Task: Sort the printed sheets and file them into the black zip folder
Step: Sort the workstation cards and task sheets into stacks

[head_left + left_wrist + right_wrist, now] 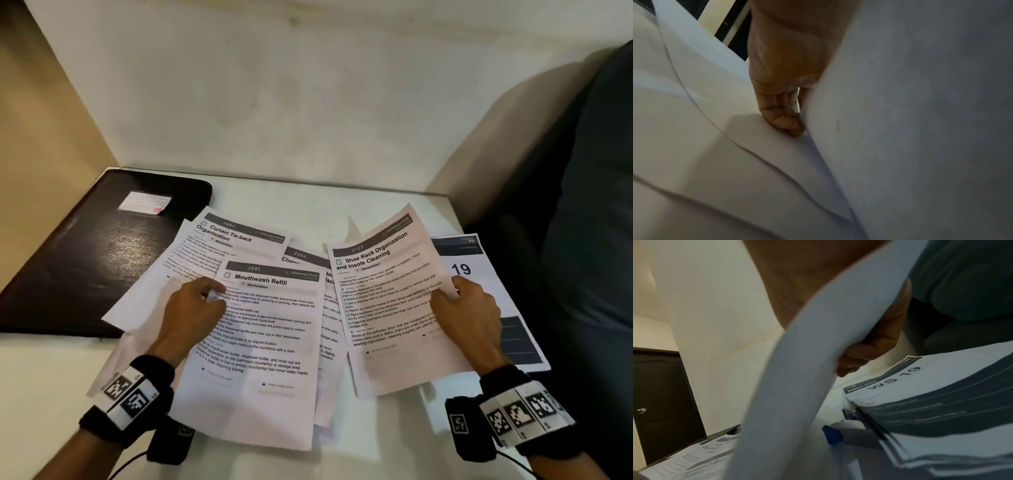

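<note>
Printed sheets lie fanned over a white table (376,202). My left hand (202,301) pinches the left edge of the "Mouthwash Refill" sheet (260,346), thumb on top; in the left wrist view its fingers (786,118) curl under that raised sheet (920,113). My right hand (459,301) grips the right edge of the "Shoe Rack Organization" sheet (387,298), lifted and bowed (797,369), with its fingers (865,353) curled beneath. The "Curtain Tie-back" sheet (226,236) and another sheet (301,257) lie under them. The black zip folder (85,257) lies closed at the left.
A small stack topped by a "WS 19" page (486,291) (931,402) lies at the right table edge, with a blue-capped object (833,434) under it. A dark cushion (589,222) stands to the right. Walls (274,102) close off the back and left.
</note>
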